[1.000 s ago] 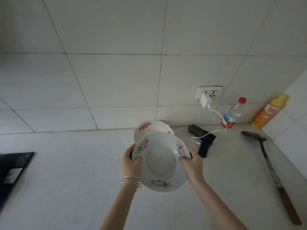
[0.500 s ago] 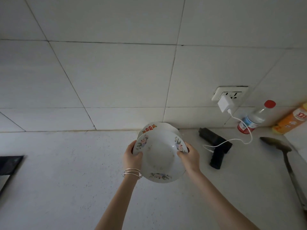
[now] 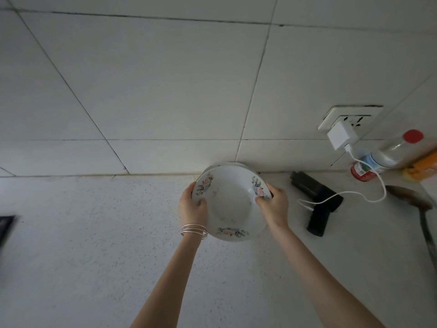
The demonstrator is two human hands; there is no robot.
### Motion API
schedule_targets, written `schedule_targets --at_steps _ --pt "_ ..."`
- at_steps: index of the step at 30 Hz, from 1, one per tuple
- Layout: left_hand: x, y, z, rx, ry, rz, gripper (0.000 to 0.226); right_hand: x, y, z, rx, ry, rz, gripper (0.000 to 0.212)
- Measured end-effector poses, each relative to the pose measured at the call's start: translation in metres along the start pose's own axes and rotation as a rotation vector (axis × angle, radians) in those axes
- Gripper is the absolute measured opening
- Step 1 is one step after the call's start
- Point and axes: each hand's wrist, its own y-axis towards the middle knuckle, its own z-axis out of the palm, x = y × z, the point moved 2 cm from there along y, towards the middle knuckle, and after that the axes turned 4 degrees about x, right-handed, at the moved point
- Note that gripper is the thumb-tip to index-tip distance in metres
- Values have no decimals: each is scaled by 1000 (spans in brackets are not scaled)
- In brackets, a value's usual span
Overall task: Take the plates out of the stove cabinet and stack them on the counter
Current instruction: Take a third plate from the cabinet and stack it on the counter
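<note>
Two hands grip one deep white plate (image 3: 230,204) with flower prints around its rim, and from my remote seat I see it held over the pale speckled counter (image 3: 94,233), close to the tiled wall (image 3: 165,91). My left hand (image 3: 192,208) clamps the plate's left edge, thumb lying over the rim and the other fingers hidden underneath; thin silver bangles (image 3: 194,230) circle that wrist. My right hand (image 3: 274,204) clamps the right edge the same way, thumb on top beside a pink flower print. The plate is tipped slightly toward me, its near edge lower.

Just behind it, the rim of a second plate (image 3: 233,165) peeks out at the foot of the wall; I cannot tell whether the two plates touch.

To the right on the counter lies a black handheld device (image 3: 316,202), with a white cable (image 3: 369,183) running from it up to a white charger (image 3: 340,136) plugged into the wall socket (image 3: 354,116). Further right stand a clear bottle (image 3: 387,155) with a red cap and an orange bottle (image 3: 423,168) cut off by the frame edge. A dark metal ladle (image 3: 413,197) lies along the right edge. At the far left, a blurred dark corner of the stove (image 3: 6,224) shows.
</note>
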Motion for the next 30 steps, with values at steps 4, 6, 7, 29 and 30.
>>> schedule_targets --at_steps 4,6,7,29,30 --pt "7 8 4 -4 49 23 51 -5 11 7 14 -24 8 28" --pt "12 10 4 2 38 38 51 -3 10 10 -6 -30 -11 26" --pt "16 11 5 3 22 39 51 -2 9 11 -22 -37 -32 28" --pt "16 16 5 151 -197 24 48 2 10 13 66 117 -58 44" --pt "13 15 3 158 -180 12 48 6 8 10 84 96 -52 43"
